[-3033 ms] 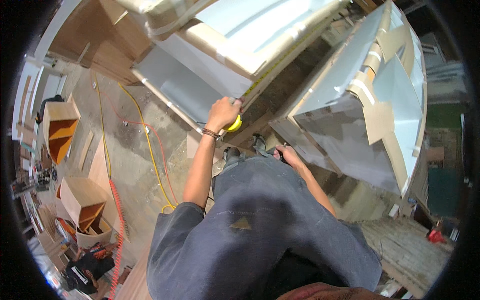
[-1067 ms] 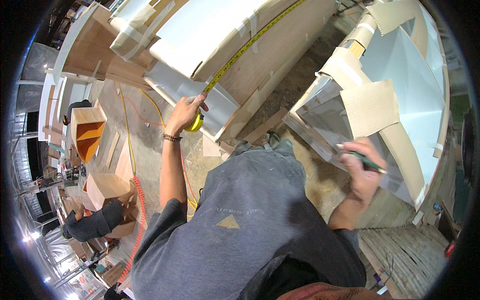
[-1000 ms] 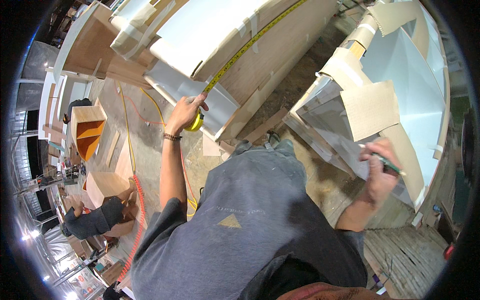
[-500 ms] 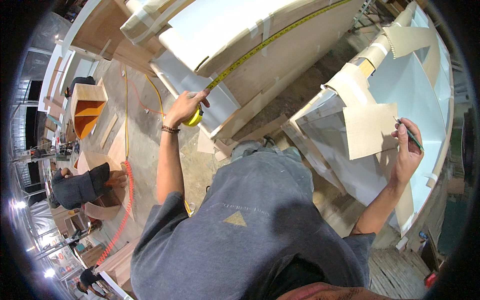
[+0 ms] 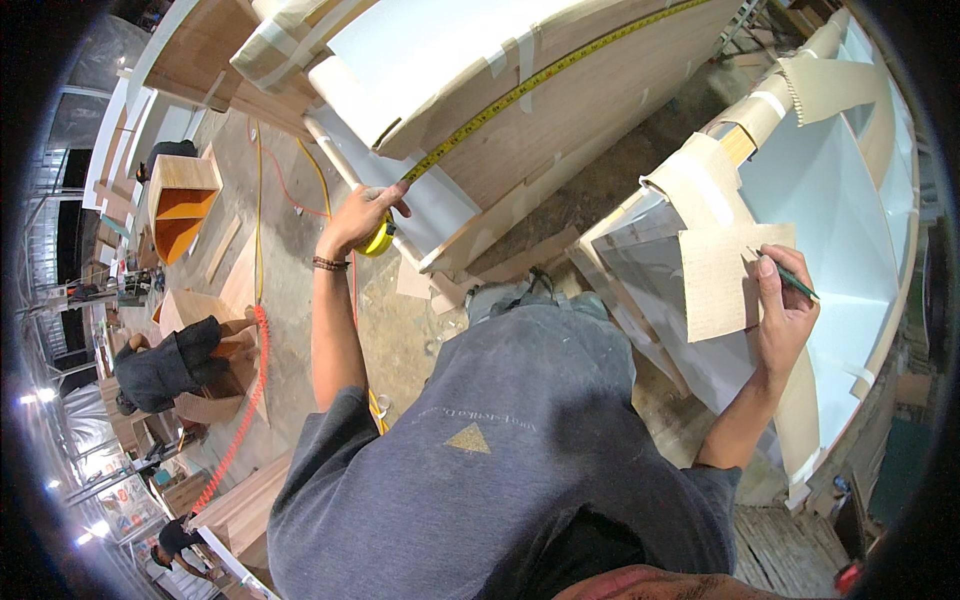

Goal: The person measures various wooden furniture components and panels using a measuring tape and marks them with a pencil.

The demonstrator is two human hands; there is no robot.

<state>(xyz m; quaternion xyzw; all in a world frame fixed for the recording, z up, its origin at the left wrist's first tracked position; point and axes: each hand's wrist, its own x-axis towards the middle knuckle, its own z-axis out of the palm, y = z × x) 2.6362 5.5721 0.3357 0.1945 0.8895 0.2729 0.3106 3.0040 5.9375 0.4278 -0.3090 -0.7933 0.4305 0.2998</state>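
My left hand (image 5: 362,218) is wrapped round a yellow tape measure (image 5: 378,238), the thumb pressed near where the blade comes out. The drawn-out yellow blade (image 5: 520,88) runs up and to the right along the side of a large wooden panel (image 5: 570,140). In my right hand (image 5: 785,315) is a dark green pencil (image 5: 795,280), its tip over a square piece of cardboard (image 5: 715,285). That cardboard hangs at the near end of a pale blue, hull-like shell (image 5: 830,200). Part of its right edge is hidden behind my fingers.
Cardboard strips (image 5: 700,180) are taped over the shell's edge. Left of me, a coiled red hose (image 5: 245,410) and a yellow hose (image 5: 258,220) lie across the floor. Another person (image 5: 170,365) bends over a wooden piece; an orange-lined wooden box (image 5: 187,210) stands beyond.
My right hand has moved left with the pencil, its tip now over the cardboard's upper right part. My left hand still holds the tape, shifted slightly left. The bending person has shifted posture.
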